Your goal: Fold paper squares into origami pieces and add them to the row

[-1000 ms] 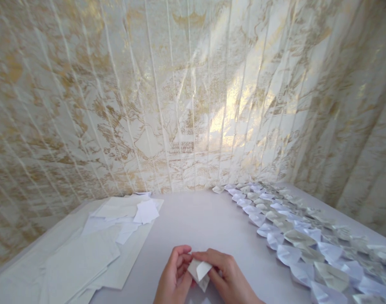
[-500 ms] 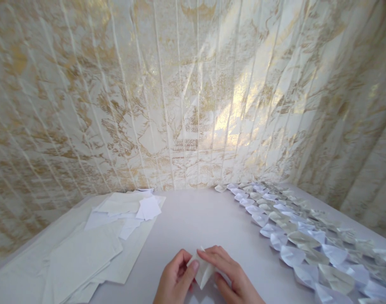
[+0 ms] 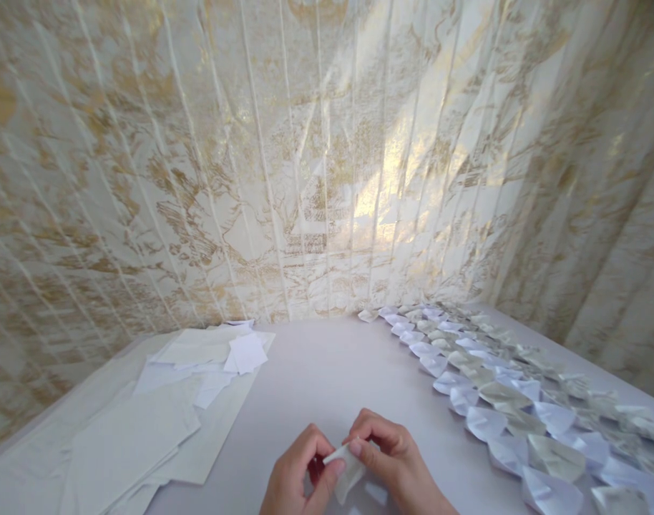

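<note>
A small folded piece of off-white paper [image 3: 348, 478] is held up between both hands, just above the table at the bottom middle. My left hand [image 3: 304, 473] pinches its left edge between thumb and bent fingers. On the other side, my right hand [image 3: 394, 458] grips the upper right edge, thumb toward me and fingers curled behind. The paper's lower end hangs free and its far side is hidden.
Loose sheets of paper [image 3: 128, 436] lie in a pile on the left, with small white squares [image 3: 246, 353] on top. Rows of folded paper pieces [image 3: 485, 423] cover the right side of the table [image 3: 316, 372]. A gold-patterned curtain [image 3: 284, 179] hangs behind.
My right hand has closed its fingers and thumb onto the paper's upper edge, where its fingers were stretched over it before. The paper has turned, and the view has shifted slightly right.
</note>
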A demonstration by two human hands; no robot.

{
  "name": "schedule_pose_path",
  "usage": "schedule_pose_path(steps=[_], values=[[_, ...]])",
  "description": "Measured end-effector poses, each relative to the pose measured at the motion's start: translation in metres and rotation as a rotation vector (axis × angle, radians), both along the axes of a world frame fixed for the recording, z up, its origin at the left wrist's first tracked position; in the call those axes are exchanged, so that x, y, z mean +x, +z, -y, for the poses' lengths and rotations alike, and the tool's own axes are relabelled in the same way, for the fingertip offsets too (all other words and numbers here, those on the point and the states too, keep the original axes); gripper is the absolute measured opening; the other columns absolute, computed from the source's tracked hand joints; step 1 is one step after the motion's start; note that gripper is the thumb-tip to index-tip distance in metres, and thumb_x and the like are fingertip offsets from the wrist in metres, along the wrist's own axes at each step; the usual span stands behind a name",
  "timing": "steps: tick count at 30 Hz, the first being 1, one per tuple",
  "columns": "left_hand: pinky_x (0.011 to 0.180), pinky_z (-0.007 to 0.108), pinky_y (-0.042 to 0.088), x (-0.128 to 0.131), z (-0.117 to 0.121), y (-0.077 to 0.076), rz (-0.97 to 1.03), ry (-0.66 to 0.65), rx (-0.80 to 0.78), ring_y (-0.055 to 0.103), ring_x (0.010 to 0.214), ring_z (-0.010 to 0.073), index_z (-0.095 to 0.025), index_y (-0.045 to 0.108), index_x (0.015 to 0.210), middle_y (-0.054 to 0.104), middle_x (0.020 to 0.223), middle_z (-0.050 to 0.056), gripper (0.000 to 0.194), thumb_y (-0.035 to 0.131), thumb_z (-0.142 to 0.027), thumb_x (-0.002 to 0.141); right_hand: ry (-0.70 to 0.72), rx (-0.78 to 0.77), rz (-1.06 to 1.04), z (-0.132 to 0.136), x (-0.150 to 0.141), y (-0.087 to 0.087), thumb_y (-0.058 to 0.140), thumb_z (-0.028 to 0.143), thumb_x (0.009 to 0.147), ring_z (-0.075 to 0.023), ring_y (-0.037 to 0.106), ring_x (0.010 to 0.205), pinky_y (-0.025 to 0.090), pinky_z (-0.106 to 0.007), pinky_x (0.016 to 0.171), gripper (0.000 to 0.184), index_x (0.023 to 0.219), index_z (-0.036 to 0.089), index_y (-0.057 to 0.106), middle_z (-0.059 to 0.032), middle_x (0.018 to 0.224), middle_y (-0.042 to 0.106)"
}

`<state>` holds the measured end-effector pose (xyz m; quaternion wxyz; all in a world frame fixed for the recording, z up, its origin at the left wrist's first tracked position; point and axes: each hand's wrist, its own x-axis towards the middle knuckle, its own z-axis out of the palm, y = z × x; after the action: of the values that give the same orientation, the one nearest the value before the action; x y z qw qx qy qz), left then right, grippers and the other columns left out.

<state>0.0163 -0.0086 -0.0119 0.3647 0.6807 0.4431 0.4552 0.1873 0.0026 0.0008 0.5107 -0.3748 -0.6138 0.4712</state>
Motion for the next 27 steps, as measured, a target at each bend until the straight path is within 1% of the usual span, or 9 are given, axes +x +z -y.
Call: schedule_pose_path(steps=[2,4,6,8,11,14,16,23,27], values=[[0.061,0.024,0.036,0.000,-0.001,0.000,0.044,-0.020,-0.052,0.046,0.061,0.0136,-0.021,0.054,0.070,0.046,0.066,-0.004,0.043,0.056,-0.061,0.085,0.019,-0.071,-0.054,0.000,0.000,-0.002,0.068,0.057,0.082,-0.0160,0.053,0.063,0.044,-0.028,0.061,0.042,0.067,0.017,0.064,0.0003,0.067,0.055],[0.062,0.024,0.037,-0.002,-0.001,0.001,0.076,-0.031,-0.112,0.047,0.062,0.0137,-0.020,0.056,0.072,0.047,0.066,-0.004,0.043,0.058,-0.062,0.084,0.024,-0.032,-0.014,0.000,0.001,-0.002,0.063,0.053,0.087,-0.0159,0.054,0.063,0.044,-0.028,0.060,0.037,0.073,0.018,0.065,0.0001,0.069,0.055],[0.062,0.023,0.037,-0.004,-0.002,0.002,0.101,-0.032,-0.172,0.048,0.063,0.0139,-0.020,0.058,0.074,0.048,0.066,-0.004,0.044,0.058,-0.062,0.084,-0.009,0.150,0.113,0.001,0.004,0.000,0.057,0.041,0.093,-0.0187,0.058,0.075,0.048,-0.030,0.068,0.023,0.089,0.020,0.067,-0.0037,0.084,0.060],[0.060,0.023,0.036,-0.005,-0.002,0.004,0.123,-0.017,-0.208,0.048,0.063,0.0138,-0.020,0.058,0.078,0.049,0.066,-0.004,0.043,0.057,-0.063,0.084,-0.058,0.365,0.266,0.003,0.007,0.003,0.054,0.027,0.093,-0.0221,0.059,0.096,0.049,-0.034,0.084,0.014,0.103,0.023,0.063,-0.0073,0.105,0.061],[0.059,0.022,0.036,-0.006,-0.001,0.007,0.122,0.012,-0.199,0.046,0.062,0.0133,-0.020,0.059,0.079,0.048,0.066,-0.005,0.042,0.057,-0.061,0.085,-0.081,0.450,0.406,0.006,0.008,0.001,0.059,0.013,0.082,-0.0253,0.052,0.117,0.047,-0.036,0.095,0.030,0.109,0.025,0.056,-0.0092,0.124,0.055],[0.061,0.022,0.036,-0.004,-0.001,0.007,0.097,0.013,-0.161,0.046,0.063,0.0136,-0.020,0.058,0.078,0.048,0.067,-0.004,0.042,0.055,-0.060,0.087,-0.041,0.355,0.419,0.006,0.004,-0.005,0.061,0.007,0.071,-0.0234,0.057,0.107,0.052,-0.031,0.086,0.059,0.125,0.025,0.045,-0.0096,0.124,0.054],[0.062,0.022,0.036,-0.004,-0.001,0.005,0.083,0.011,-0.136,0.046,0.064,0.0140,-0.020,0.058,0.078,0.048,0.067,-0.004,0.042,0.053,-0.060,0.088,-0.014,0.346,0.432,0.006,0.002,-0.009,0.060,0.005,0.070,-0.0225,0.058,0.105,0.052,-0.032,0.086,0.066,0.130,0.025,0.043,-0.0095,0.124,0.054],[0.062,0.022,0.037,-0.005,-0.001,0.008,0.082,0.045,-0.142,0.047,0.064,0.0147,-0.022,0.054,0.077,0.045,0.066,-0.005,0.038,0.053,-0.058,0.089,0.008,0.548,0.737,0.007,-0.001,-0.005,0.059,0.002,0.064,-0.0322,0.040,0.128,0.042,-0.049,0.101,0.043,0.099,0.025,0.064,-0.0076,0.146,0.040],[0.063,0.022,0.035,-0.004,0.000,0.008,0.035,0.021,-0.081,0.046,0.063,0.0137,-0.021,0.052,0.074,0.046,0.066,-0.005,0.038,0.048,-0.055,0.092,0.011,0.531,0.817,0.007,-0.002,-0.003,0.055,-0.001,0.059,-0.0336,0.033,0.134,0.036,-0.051,0.106,0.041,0.090,0.023,0.065,-0.0060,0.150,0.039]])
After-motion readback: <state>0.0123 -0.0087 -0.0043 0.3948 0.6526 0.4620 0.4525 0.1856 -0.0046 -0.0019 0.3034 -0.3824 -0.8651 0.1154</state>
